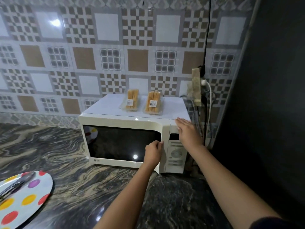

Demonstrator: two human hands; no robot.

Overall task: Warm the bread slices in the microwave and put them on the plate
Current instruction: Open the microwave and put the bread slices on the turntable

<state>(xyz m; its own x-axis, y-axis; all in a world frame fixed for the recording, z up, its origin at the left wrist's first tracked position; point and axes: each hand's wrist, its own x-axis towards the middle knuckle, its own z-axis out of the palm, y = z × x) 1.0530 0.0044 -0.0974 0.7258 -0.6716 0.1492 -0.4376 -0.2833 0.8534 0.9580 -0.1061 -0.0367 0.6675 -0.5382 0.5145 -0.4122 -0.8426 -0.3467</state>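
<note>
A white microwave stands on the marbled counter with its dark door shut. On its top sit two clear packs of bread slices, one on the left and one on the right. My left hand curls its fingers on the right edge of the door. My right hand lies flat with fingers spread on the microwave's top right corner, above the control panel. A white plate with coloured dots rests at the lower left, with metal cutlery on it.
A dark marbled counter runs under everything. Patterned tiles cover the back wall. A power strip with plugs and cables hangs right of the microwave. A dark tall surface closes the right side.
</note>
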